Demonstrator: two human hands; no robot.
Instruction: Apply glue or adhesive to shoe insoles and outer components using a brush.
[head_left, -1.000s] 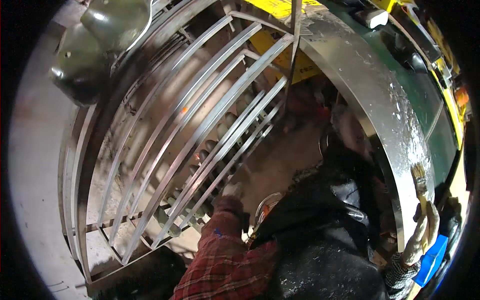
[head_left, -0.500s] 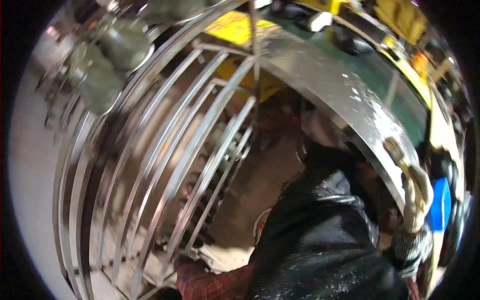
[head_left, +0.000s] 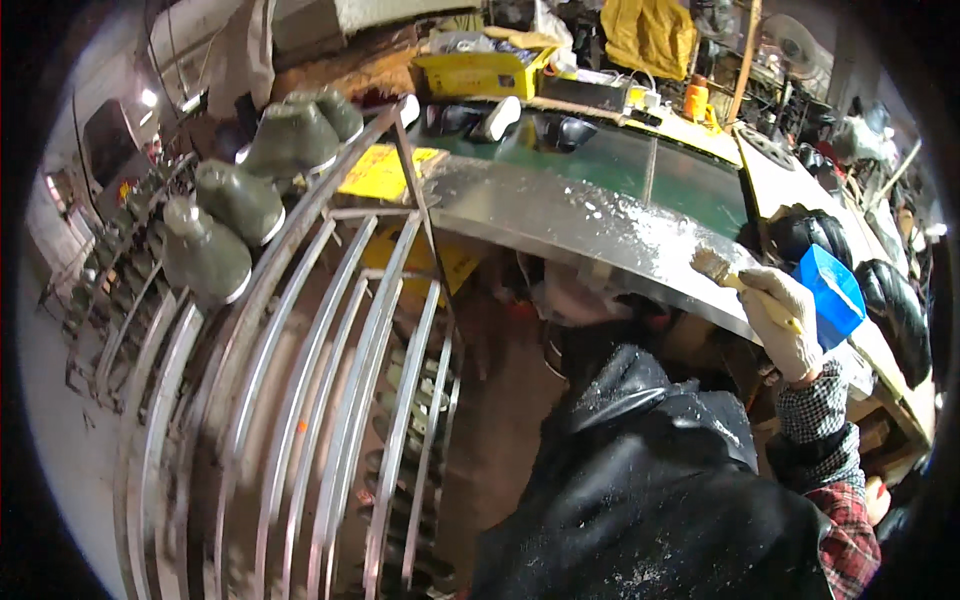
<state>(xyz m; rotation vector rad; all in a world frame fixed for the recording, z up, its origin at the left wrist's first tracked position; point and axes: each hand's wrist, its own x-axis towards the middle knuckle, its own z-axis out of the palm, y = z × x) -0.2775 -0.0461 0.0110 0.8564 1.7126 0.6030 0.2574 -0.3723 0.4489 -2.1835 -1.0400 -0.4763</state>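
Coming fuller into view than before, glossy olive-green shoe-shaped forms (head_left: pixel 205 255) stand beside the grey metal barred rack (head_left: pixel 288 405), which hides the bench's near left corner; the left sleeve has gone from view, so I cannot tell the left hand's state, while the pale-gloved right hand (head_left: pixel 783 315) grips the pale-handled bristle brush (head_left: pixel 714 267) at the near edge of the green-and-steel-topped bench (head_left: pixel 520 195), toward its right end. A yellow plastic crate (head_left: pixel 480 77) sits along the far edge, a black apron (head_left: pixel 640 490) bulks below the near edge, and a blue box (head_left: pixel 832 295) is just beside the right hand.
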